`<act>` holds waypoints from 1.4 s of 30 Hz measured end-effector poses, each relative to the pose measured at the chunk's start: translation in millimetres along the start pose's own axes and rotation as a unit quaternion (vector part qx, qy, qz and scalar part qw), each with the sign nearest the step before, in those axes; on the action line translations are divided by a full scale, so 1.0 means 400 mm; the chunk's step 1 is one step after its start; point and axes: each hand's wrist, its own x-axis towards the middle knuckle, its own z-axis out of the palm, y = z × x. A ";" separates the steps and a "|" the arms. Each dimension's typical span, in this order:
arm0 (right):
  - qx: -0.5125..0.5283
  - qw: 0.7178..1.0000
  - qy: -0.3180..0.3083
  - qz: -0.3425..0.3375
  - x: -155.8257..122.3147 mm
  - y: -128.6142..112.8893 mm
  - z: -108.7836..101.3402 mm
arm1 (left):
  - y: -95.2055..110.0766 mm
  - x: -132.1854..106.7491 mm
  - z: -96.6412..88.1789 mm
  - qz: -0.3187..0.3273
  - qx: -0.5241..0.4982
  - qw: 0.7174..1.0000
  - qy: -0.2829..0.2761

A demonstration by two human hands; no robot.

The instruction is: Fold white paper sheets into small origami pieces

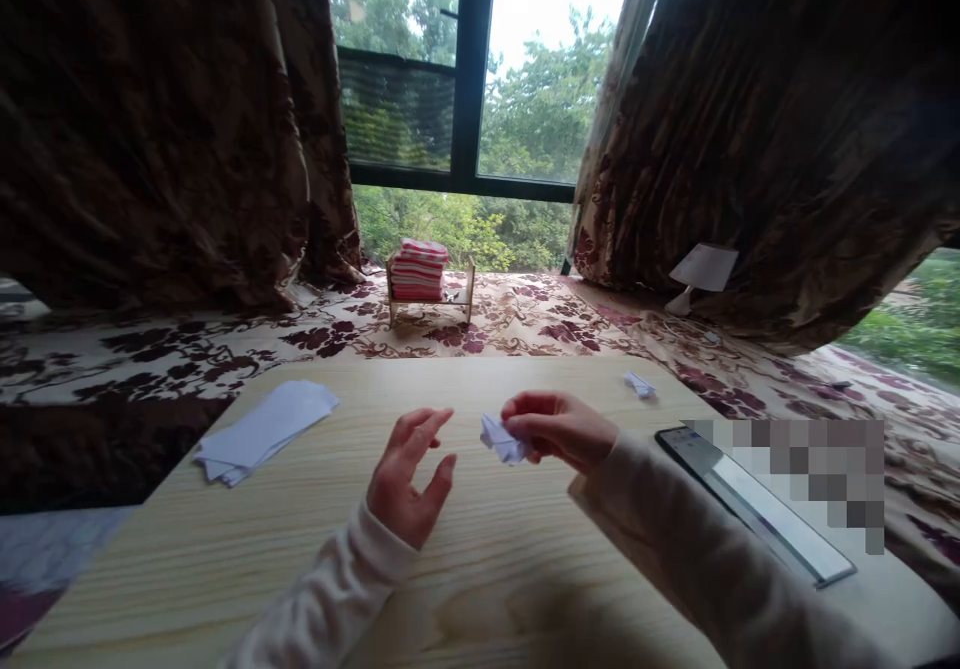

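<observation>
Between the thumb and fingers of my right hand (559, 429) is a small folded piece of white paper (504, 441), held just above the pale wooden table (450, 569). My left hand (412, 474) hovers to the left of it, thumb and fingers apart, with nothing in it. A gap separates its fingertips from the folded paper. Off to the left lies a fanned stack of white paper strips (266, 429). Another small folded paper (640, 384) rests near the table's far right corner.
A phone or tablet (757, 509) lies at the right, partly under a blurred patch. Beyond the table, a small wooden rack (471, 294) holds folded red-and-white cloths (420, 271) on a floral cover (510, 324). A white lamp (705, 267) stands by the right curtain (720, 119).
</observation>
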 end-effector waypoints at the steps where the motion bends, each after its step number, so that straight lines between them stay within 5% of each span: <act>1: 0.029 0.999 -0.013 0.005 0.013 0.017 0.042 | 0.000 0.001 -0.008 0.012 0.002 1.000 -0.004; 4: 0.112 0.993 -0.017 0.022 0.053 0.056 0.110 | -0.009 0.005 -0.026 0.048 0.018 0.999 -0.013; 8: 0.143 0.989 -0.027 0.028 0.082 0.075 0.132 | -0.023 0.009 -0.027 0.070 0.023 0.997 -0.024; 12: 0.123 0.992 -0.010 0.027 0.079 0.087 0.134 | -0.022 0.012 -0.017 0.002 -0.036 0.999 -0.020; 15: 0.028 0.992 0.094 -0.076 0.070 0.098 0.129 | -0.022 0.012 -0.009 -0.141 -0.088 0.986 -0.031; 18: -0.097 0.948 0.183 -0.243 0.057 0.106 0.129 | -0.025 0.011 -0.003 -0.242 -0.138 0.960 -0.032; 20: -0.159 0.921 0.181 -0.306 0.049 0.109 0.135 | -0.024 0.010 0.000 -0.260 -0.149 0.953 -0.032; 32: -0.259 0.884 0.156 -0.357 0.049 0.123 0.161 | -0.005 0.009 0.001 -0.225 -0.122 0.966 -0.046; 42: -0.240 0.898 0.154 -0.336 0.051 0.123 0.157 | 0.001 0.009 0.002 -0.143 -0.048 0.987 -0.063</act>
